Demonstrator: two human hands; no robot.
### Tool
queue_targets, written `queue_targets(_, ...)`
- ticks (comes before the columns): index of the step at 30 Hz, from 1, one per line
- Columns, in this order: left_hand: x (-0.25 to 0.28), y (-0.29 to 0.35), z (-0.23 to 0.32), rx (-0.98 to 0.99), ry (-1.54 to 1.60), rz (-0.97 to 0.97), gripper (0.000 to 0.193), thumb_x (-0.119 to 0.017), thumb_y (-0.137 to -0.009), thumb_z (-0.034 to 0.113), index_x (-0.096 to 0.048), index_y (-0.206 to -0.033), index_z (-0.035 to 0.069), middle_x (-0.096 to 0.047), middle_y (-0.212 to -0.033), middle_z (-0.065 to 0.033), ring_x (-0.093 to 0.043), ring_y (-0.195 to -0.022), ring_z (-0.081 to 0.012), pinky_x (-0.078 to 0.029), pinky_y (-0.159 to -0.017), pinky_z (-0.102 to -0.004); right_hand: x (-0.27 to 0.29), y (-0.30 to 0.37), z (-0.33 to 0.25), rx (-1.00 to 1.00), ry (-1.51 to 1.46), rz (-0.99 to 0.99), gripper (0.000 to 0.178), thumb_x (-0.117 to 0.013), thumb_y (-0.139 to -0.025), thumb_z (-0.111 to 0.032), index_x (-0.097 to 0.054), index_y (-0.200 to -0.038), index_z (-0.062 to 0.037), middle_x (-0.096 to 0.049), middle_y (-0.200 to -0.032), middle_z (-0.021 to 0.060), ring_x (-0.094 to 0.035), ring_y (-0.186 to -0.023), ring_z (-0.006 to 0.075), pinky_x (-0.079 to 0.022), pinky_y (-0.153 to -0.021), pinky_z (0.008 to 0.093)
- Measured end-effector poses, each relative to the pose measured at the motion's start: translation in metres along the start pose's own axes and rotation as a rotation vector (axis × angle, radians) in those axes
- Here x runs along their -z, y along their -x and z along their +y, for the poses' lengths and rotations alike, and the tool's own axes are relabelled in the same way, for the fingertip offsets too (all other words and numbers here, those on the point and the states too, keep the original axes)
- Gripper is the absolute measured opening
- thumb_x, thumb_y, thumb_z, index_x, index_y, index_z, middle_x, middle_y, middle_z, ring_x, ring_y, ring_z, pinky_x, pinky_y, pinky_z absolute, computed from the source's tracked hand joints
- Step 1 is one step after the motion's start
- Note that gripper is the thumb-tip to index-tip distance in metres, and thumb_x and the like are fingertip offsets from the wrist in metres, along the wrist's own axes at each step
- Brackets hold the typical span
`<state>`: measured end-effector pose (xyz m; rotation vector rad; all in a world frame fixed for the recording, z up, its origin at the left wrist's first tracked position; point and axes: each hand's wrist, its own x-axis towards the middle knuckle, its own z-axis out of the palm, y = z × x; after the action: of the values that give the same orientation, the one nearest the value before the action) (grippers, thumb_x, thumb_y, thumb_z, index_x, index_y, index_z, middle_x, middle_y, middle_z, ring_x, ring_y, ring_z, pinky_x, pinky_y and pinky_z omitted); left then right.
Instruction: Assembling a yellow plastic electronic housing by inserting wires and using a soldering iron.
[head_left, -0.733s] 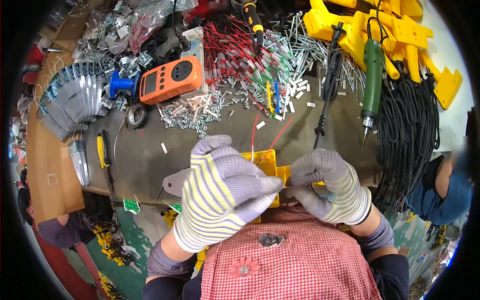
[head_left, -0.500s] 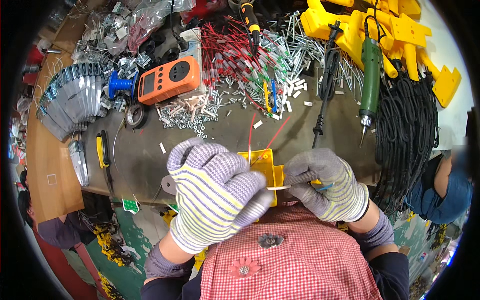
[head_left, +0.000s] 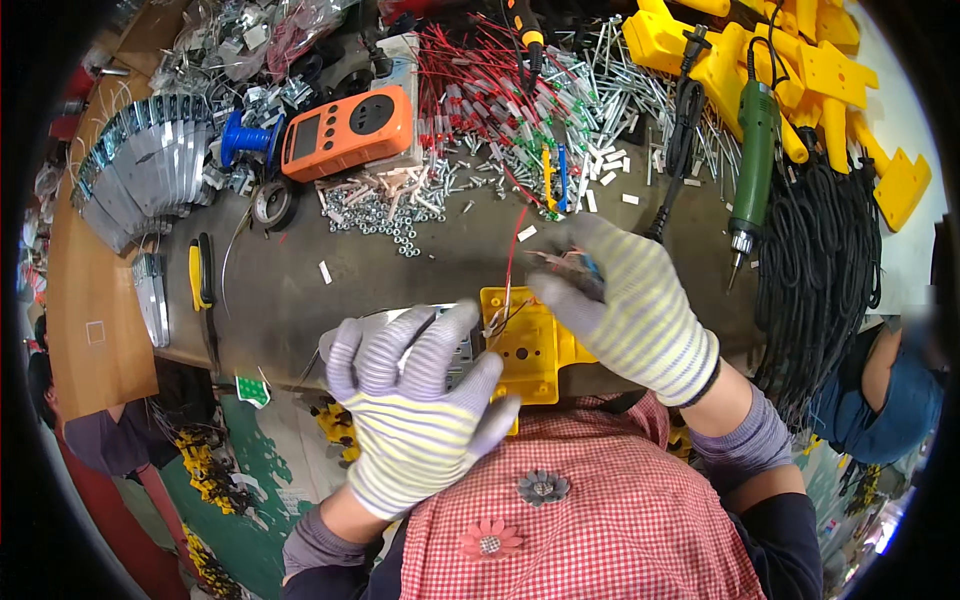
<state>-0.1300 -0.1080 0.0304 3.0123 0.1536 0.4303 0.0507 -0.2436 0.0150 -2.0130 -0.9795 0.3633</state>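
My left hand (head_left: 415, 400), in a striped glove, is open with fingers spread, over a flat silvery metal piece (head_left: 376, 322) that it partly covers. My right hand (head_left: 640, 315), gloved alike, is raised above the table with its fingertips closed around blurred brown, blue and dark wires (head_left: 568, 268). They seem to belong to the black power cord, though the hand hides the join. Between my hands lies a yellow plastic housing (head_left: 540, 345). A red wire (head_left: 514, 250) and whitish leads rise from its left side.
Screws, nuts, and red wires (head_left: 450, 70) are heaped at the back, beside an orange meter (head_left: 350, 132). On the right are a black power cord (head_left: 683, 130), a green electric screwdriver (head_left: 753, 150) and bundled black cords (head_left: 820, 250). Yellow-handled pliers (head_left: 201, 275) lie left.
My hands have moved apart. The left has let go of the thin white piece and spread its fingers; the right has moved up and forward. More of the housing and the metal piece shows.
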Motion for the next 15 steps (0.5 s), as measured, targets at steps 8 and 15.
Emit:
queue_targets(8, -0.027, -0.011, 0.017, 0.107, -0.066, -0.053, 0.03, -0.066, -0.074, 0.042, -0.069, -0.083, 0.014, -0.048, -0.149, -0.0166, -0.042, -0.132, -0.0347, -0.018, -0.112, -0.0597, -0.023, -0.019, 0.005, 0.039, 0.155, 0.035, 0.027, -0.076, -0.086, -0.022, -0.07, -0.098, 0.0017, -0.072, -0.081, 0.0166, -0.072, -0.074, 0.0286, -0.055, -0.065, 0.0348)
queue_targets(15, -0.036, -0.004, -0.003, 0.256, 0.694, 0.127, 0.014, -0.077, -0.068, 0.01, -0.072, -0.081, 0.012, -0.051, -0.142, -0.0195, -0.049, -0.124, -0.0374, -0.039, -0.105, -0.0464, -0.014, -0.009, 0.01, 0.006, -0.047, 0.013, 0.025, -0.069, -0.089, -0.028, -0.069, -0.088, -0.0026, -0.068, -0.077, 0.0181, -0.067, -0.071, 0.0371, -0.053, -0.063, 0.0437)
